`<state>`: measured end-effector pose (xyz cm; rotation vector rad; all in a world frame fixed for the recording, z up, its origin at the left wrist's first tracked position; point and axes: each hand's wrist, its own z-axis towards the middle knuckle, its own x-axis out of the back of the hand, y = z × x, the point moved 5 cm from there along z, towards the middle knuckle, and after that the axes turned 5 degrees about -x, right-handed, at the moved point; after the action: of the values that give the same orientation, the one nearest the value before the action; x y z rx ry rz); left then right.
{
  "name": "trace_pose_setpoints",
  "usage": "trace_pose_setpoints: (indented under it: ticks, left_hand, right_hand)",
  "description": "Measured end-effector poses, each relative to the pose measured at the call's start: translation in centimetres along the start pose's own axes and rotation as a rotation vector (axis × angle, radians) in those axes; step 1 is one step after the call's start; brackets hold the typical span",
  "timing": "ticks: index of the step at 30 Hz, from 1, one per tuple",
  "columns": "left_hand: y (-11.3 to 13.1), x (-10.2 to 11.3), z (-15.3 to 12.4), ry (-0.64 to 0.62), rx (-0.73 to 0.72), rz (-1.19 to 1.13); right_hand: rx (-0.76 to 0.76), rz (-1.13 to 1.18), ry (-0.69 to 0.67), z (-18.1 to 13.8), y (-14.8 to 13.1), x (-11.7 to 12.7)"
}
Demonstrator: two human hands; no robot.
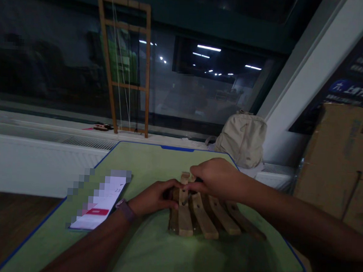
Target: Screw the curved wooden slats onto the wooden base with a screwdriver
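Observation:
A slatted wooden piece lies on the green tabletop, its curved strips fanning toward me, with dark holes or pegs along them. My left hand grips its left edge, thumb and fingers curled round the wood. Over its far end, my right hand is closed on a small dark tool, most of which the fingers hide. The tool's exact kind cannot be made out. The fingertips of both hands almost meet above the leftmost strip.
A phone or tablet, partly pixelated, lies left of my left wrist. Behind the table, a wooden frame with strings leans on the window. A beige backpack rests on the sill at right. Cardboard boxes stand farther right.

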<state>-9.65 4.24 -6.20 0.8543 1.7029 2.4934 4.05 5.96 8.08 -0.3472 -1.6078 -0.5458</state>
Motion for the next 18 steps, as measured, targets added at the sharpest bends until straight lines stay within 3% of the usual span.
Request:
trace_pose_setpoints:
  ticks: [2,7,10,12,16,18]
  left_hand:
    - [0.0,0.0,0.0,0.000,-0.007,0.013]
    - [-0.3,-0.1,0.0,-0.020,-0.041,-0.022]
    - [-0.5,0.1,-0.1,-0.007,-0.023,0.060]
    - [-0.4,0.1,-0.1,-0.013,-0.018,0.084]
    - [0.0,0.1,-0.1,-0.028,-0.028,0.074]
    - [-0.2,0.1,0.0,-0.030,-0.022,0.094]
  right_hand:
    - [-0.011,0.037,0.000,-0.5,0.3,0.1]
    - [0.246,0.382,-0.105,-2.1,-2.0,0.3]
    - [0.309,0.369,-0.055,-1.0,-2.7,0.4]
    - [0.245,0.248,0.008,0.1,-2.2,0.3]
    - [-0.022,-0.060,0.068,0.7,-0.6,0.2]
    - [0.012,-0.018,0.036,0.0,-1.1,0.3]
